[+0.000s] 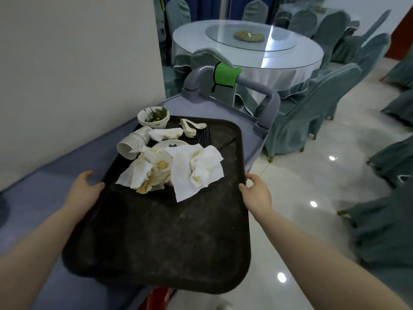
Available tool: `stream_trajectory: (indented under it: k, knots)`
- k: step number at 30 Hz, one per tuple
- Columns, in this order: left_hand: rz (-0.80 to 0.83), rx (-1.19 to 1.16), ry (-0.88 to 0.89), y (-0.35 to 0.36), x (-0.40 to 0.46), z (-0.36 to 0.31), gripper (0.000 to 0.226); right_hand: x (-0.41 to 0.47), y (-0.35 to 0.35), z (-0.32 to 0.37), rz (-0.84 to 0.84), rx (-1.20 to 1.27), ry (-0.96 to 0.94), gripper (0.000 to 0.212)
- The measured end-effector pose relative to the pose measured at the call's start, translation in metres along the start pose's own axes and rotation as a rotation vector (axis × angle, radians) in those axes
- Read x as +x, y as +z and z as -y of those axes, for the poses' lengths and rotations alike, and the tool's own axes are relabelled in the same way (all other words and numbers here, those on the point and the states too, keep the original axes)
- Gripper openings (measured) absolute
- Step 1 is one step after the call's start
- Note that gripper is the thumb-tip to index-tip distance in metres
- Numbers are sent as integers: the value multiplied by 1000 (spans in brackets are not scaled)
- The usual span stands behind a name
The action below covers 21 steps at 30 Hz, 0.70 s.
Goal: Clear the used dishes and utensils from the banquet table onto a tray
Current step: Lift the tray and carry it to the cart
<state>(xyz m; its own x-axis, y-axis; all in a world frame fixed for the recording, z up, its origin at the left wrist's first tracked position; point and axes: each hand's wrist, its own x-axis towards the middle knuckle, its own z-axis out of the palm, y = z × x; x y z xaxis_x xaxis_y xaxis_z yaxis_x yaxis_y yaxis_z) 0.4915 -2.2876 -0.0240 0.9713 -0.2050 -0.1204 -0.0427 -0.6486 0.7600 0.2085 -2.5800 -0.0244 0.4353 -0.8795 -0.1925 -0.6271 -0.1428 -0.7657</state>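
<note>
— Both hands are on the tray: the left hand [86, 189] grips the left edge, thumb lying over the rim, and the right hand [257, 193] grips the right edge the same way, fingers curled under it out of sight.

— Why hold it by the two sides?

— My guess is balance. The tray [156, 242] is wide and its load sits at the far end, so a hand on each side keeps it level. Its near half is bare.

— Is it resting on anything?

— It lies over the grey cart [55, 180], which stands along the wall on the left, though its near right corner hangs out over the floor. I cannot tell whether it is fully set down or partly carried.

— What is on it?

— Nearest come the crumpled, stained napkins [178, 171], lying over a white plate [172, 144]. Left of those is a stack of cups [131, 145] tipped on its side, probably so it cannot topple. Farther off stands a stack of dirty bowls [153, 118], with white spoons [192, 127] and dark chopsticks [202, 137] to its right.

— And beyond the tray?

— A green cloth [225, 73] is draped over the cart's handle [266, 95]. Past it stands the round table [245, 48] with its glass turntable, chairs in covers around it. I see no dishes on it, so the clearing looks about finished.
</note>
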Motion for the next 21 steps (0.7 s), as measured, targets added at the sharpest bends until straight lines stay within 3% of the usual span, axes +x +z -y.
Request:
stream_trajectory:
  k: [4,8,13,17,21]
  knots:
    - [6,-33,-28,3,-17,9,43,-1,-17,-5,142,25,-30,39]
    - [38,-27,-62,0,-29,3,53,8,-24,-7,246,-105,-108,41]
    - [2,-39,-133,2,-67,-7,61,34,-36,-11,238,-280,-300,32]
    - [-85,-52,-191,21,-127,-10,56,65,-49,-27,252,-388,-559,27]
    - [-20,-67,-199,47,-181,-24,55,90,-52,-28,392,-348,-884,36]
